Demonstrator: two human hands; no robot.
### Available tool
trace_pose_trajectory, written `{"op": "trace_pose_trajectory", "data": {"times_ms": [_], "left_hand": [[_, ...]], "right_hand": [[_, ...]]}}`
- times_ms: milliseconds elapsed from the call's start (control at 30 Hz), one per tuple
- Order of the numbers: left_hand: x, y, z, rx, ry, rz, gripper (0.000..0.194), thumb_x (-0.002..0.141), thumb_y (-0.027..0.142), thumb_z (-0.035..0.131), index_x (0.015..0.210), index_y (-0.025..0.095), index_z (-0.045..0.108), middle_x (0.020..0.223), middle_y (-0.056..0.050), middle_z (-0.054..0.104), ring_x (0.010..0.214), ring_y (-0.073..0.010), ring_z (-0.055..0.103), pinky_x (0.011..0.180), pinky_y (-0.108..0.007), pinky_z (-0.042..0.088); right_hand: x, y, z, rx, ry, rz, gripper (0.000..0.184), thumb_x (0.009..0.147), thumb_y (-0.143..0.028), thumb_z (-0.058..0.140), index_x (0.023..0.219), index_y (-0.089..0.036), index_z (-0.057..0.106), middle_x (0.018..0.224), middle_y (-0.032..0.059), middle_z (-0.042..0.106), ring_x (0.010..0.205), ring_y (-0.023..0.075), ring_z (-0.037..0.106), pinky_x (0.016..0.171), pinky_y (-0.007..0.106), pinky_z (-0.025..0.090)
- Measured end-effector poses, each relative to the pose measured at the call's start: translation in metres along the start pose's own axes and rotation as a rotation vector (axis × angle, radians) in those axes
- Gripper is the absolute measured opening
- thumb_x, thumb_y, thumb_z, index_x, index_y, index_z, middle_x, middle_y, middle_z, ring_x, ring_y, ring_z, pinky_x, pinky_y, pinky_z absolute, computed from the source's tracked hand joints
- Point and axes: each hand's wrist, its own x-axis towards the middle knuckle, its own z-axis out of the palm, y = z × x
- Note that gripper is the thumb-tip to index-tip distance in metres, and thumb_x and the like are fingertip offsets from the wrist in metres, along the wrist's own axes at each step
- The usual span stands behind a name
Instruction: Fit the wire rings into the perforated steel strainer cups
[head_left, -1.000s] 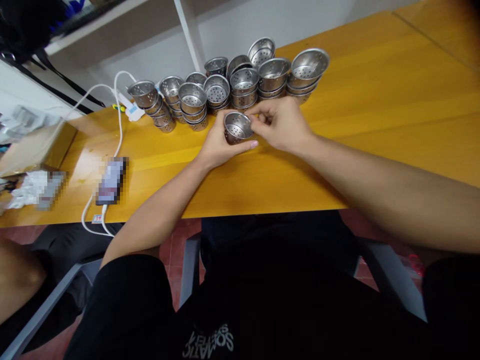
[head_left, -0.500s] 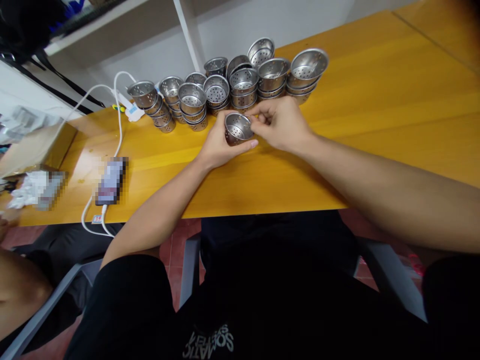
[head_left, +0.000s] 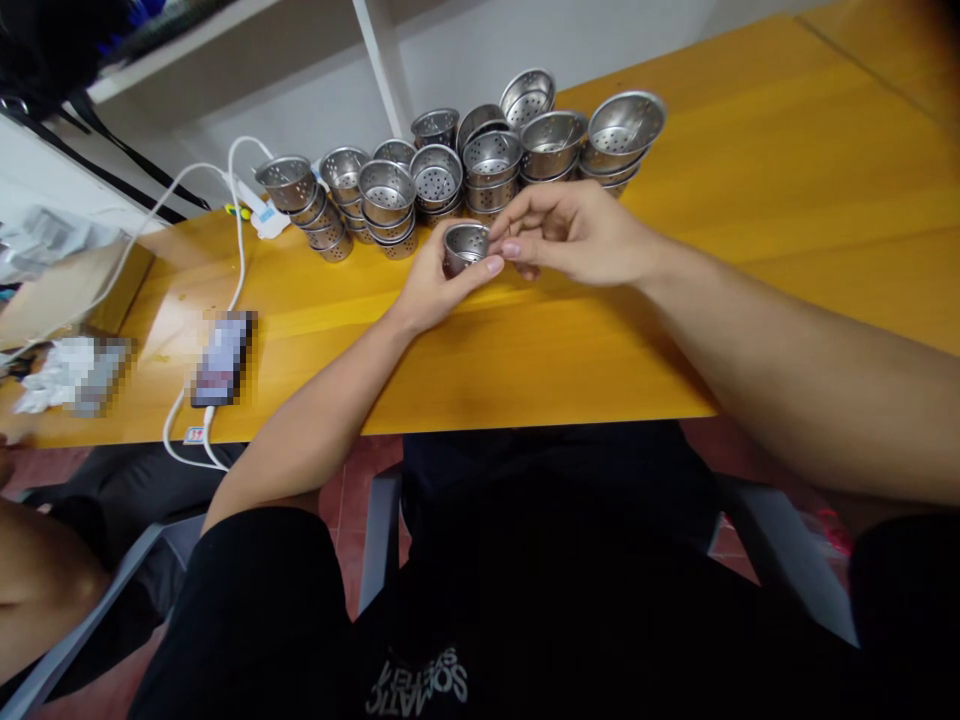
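Note:
Low over the wooden table, my left hand (head_left: pixel 435 285) is wrapped round a small perforated steel strainer basket (head_left: pixel 466 243), its mouth facing up and tilted. My left thumb lies along the near side and hides the lower part. From the right, my right hand (head_left: pixel 574 235) meets the basket's right rim with its thumb and fingertips pinched together there. The other fingers of that hand are loosely curled. Just beyond both hands stand stacks of similar strainer baskets (head_left: pixel 386 192), several of them nested one in another.
A phone (head_left: pixel 223 358) on a white cable (head_left: pixel 238 240) lies to the left on the table (head_left: pixel 540 360). A power strip (head_left: pixel 268 218) sits behind it. At the far left are a cardboard box (head_left: pixel 82 280) and crumpled white plastic (head_left: pixel 56 375). Another person's arm (head_left: pixel 45 550) shows at lower left.
The basket in my left hand has tipped and shifted slightly left, showing less of its inside. My right hand has turned, and its thumb has come forward along the rim.

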Motion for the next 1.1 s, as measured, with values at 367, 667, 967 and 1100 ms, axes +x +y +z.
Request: {"op": "trace_pose_trajectory", "data": {"times_ms": [367, 667, 967, 1100], "left_hand": [[-0.003, -0.015, 0.007, 0.055, -0.067, 0.097, 0.097, 0.11, 0.101, 0.082, 0.171, 0.03, 0.055, 0.163, -0.014, 0.078, 0.152, -0.0359, 0.082, 0.136, -0.06, 0.07], [-0.006, -0.016, 0.006, 0.097, -0.078, 0.13, 0.083, 0.119, 0.083, 0.082, 0.176, 0.03, 0.052, 0.162, -0.014, 0.072, 0.152, -0.0369, 0.083, 0.136, -0.061, 0.07], [0.003, -0.042, 0.0, 0.118, -0.076, 0.196, 0.103, 0.114, 0.101, 0.074, 0.185, 0.034, 0.039, 0.173, -0.015, 0.066, 0.169, -0.0411, 0.073, 0.15, -0.067, 0.056], [0.006, -0.05, -0.004, 0.084, -0.049, 0.231, 0.102, 0.111, 0.1, 0.079, 0.18, 0.035, 0.041, 0.17, -0.014, 0.069, 0.16, -0.0378, 0.078, 0.147, -0.065, 0.059]], "right_hand": [[0.002, 0.002, 0.002, 0.081, 0.002, 0.014, 0.06, 0.085, -0.075, 0.128, 0.1, -0.032, 0.089, 0.078, 0.0009, 0.078, 0.067, 0.0229, 0.068, 0.062, 0.039, 0.062], [0.002, 0.006, 0.0, 0.07, -0.032, 0.046, 0.063, 0.084, -0.08, 0.127, 0.099, -0.031, 0.091, 0.077, 0.0022, 0.077, 0.066, 0.0221, 0.065, 0.06, 0.038, 0.06], [-0.006, -0.003, 0.0, -0.188, 0.13, -0.032, 0.055, 0.092, -0.081, 0.119, 0.121, -0.04, 0.095, 0.114, 0.0056, 0.089, 0.098, 0.0333, 0.077, 0.096, 0.056, 0.074], [-0.009, -0.006, -0.004, -0.457, 0.092, -0.096, 0.039, 0.106, -0.077, 0.1, 0.12, -0.042, 0.095, 0.141, 0.0106, 0.087, 0.118, 0.0416, 0.078, 0.115, 0.068, 0.071]]}}
